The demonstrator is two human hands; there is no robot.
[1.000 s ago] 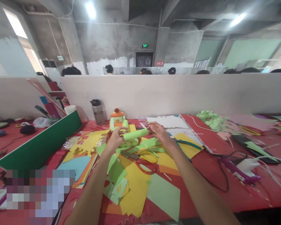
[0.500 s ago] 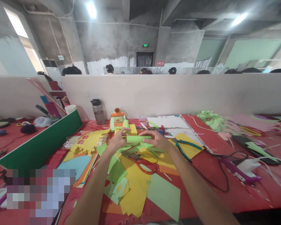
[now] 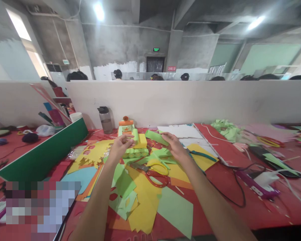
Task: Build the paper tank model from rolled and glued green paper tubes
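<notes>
My right hand (image 3: 173, 144) is closed round one end of a light green paper tube (image 3: 155, 136), which tilts with its open end up and to the left. My left hand (image 3: 122, 144) is apart from the tube, with its fingers loosely spread and nothing seen between them. Just beyond that hand stands a paper model (image 3: 125, 129) in orange, yellow and green, with an upright green roll (image 3: 135, 134) at its side. Below the hands lies a row of joined green paper rings (image 3: 135, 153). Scissors with yellow and red handles (image 3: 157, 169) rest on the paper nearer me.
Yellow paper sheets (image 3: 142, 201) and green scraps (image 3: 175, 207) cover the middle of the red table. Teal-handled pliers (image 3: 203, 154) lie at right, near a purple power strip (image 3: 258, 185). A water bottle (image 3: 105, 120) stands by the white partition (image 3: 178, 100); a green board (image 3: 47, 150) stands at left.
My left hand has let go of the green paper tube and drawn left. My right hand has tilted the tube and moved it slightly right and up, uncovering the green ring row.
</notes>
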